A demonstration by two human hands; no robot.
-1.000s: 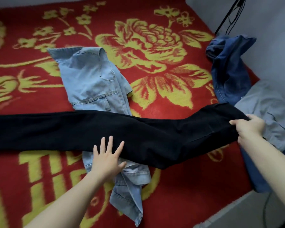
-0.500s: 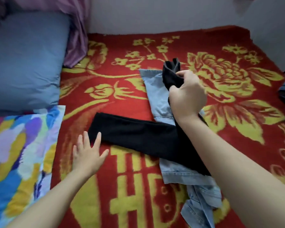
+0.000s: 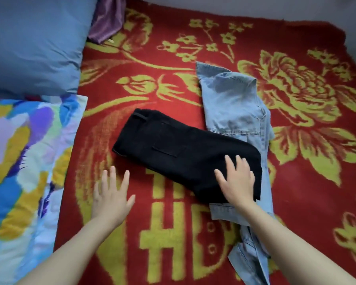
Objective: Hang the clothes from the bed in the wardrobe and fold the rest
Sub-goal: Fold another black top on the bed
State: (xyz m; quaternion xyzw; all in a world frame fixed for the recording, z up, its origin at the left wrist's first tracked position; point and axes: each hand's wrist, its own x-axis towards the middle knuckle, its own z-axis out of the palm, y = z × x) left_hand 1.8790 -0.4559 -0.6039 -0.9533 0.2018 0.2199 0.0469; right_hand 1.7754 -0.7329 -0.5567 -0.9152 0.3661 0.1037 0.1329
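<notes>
Pressing flat, the right hand (image 3: 236, 182) lies with straight, spread fingers on the near right end of the folded black trousers (image 3: 173, 149), gripping nothing. The left hand (image 3: 111, 194), its fingers likewise straight and spread and holding nothing, is just left of the trousers' near edge, over the red blanket (image 3: 173, 233). The trousers lie on that blanket, their right end overlapping a light denim shirt (image 3: 234, 105) that reaches beyond them. Left of the trousers is a colourful quilt (image 3: 19, 161); beyond them to the left are a blue pillow (image 3: 35, 42) and a purple cloth (image 3: 107, 23).
</notes>
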